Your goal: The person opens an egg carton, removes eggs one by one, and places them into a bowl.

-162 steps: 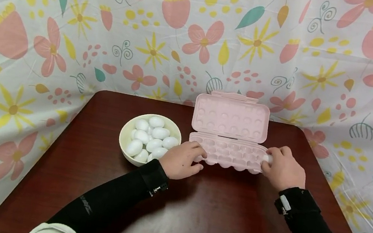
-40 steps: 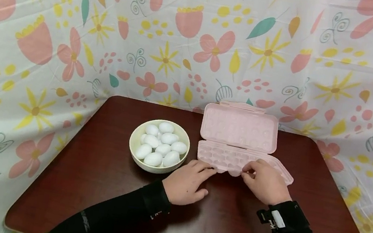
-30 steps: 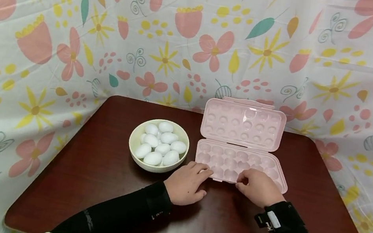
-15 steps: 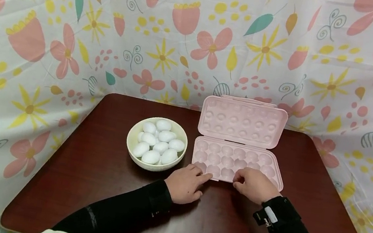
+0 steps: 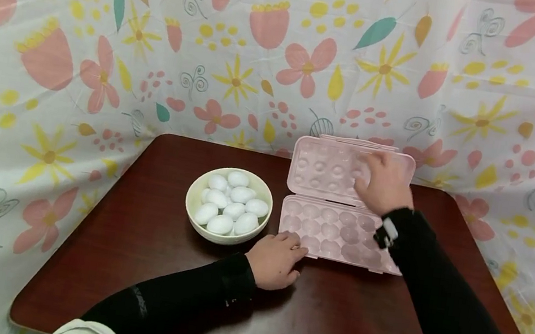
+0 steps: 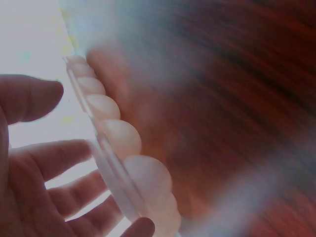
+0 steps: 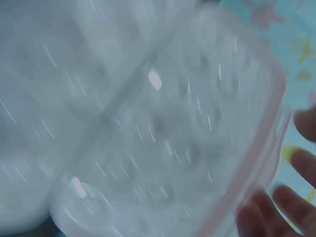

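A pink plastic egg carton (image 5: 310, 227) lies unfolded on the table, its lid (image 5: 318, 168) standing up at the back. No eggs show in the cups in view. My left hand (image 5: 275, 261) rests at the tray's front left corner, fingers extended onto the rim; the left wrist view shows the fingertips against the tray edge (image 6: 111, 163) and rounded cup undersides. My right hand (image 5: 384, 184) is raised in front of the lid's right part, blurred, and holds nothing. In the right wrist view its loosely bent fingers (image 7: 298, 202) are near the lid's edge (image 7: 247, 168).
A cream bowl (image 5: 192, 218) heaped with several white eggs (image 5: 234, 210) stands left of the carton. The dark red-brown table (image 5: 144, 241) ends at a flowered cloth (image 5: 260, 74) behind the lid.
The tray's front was tilted up 1.3 s ago and then came down flat. My right hand has since left the front edge and moved up and back to the lid. My left hand stays.
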A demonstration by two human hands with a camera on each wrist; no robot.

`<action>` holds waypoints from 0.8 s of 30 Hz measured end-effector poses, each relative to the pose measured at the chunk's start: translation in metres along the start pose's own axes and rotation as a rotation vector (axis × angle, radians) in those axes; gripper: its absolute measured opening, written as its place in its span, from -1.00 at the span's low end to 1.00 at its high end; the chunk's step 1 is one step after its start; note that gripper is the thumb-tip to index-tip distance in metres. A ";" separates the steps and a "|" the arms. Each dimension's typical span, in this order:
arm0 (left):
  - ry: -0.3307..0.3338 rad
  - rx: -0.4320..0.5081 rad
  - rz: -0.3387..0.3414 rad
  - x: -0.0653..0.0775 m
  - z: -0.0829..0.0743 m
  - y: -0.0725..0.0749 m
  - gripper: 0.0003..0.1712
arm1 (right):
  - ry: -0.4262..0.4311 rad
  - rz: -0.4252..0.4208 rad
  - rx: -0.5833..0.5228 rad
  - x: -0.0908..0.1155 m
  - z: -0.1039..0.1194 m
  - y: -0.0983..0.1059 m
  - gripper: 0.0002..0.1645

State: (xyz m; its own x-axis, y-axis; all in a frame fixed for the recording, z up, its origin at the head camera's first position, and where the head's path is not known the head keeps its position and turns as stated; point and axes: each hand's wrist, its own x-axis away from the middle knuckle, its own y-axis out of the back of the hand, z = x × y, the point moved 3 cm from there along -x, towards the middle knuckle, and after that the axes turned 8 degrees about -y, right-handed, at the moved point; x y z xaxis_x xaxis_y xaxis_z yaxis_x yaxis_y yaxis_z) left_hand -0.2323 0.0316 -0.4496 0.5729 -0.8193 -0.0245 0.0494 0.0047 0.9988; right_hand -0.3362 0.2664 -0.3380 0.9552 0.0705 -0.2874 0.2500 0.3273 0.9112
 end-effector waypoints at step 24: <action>-0.006 -0.011 0.053 -0.004 -0.008 0.003 -0.29 | -0.111 0.048 0.120 -0.052 -0.014 0.010 -0.38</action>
State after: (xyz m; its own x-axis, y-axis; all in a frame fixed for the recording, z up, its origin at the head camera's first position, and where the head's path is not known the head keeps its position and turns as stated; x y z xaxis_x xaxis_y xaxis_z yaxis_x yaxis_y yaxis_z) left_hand -0.2280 0.0388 -0.4472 0.5699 -0.8212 0.0291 0.0276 0.0545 0.9981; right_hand -0.3854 0.2788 -0.3178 0.9765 -0.0228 -0.2141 0.2141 0.2106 0.9538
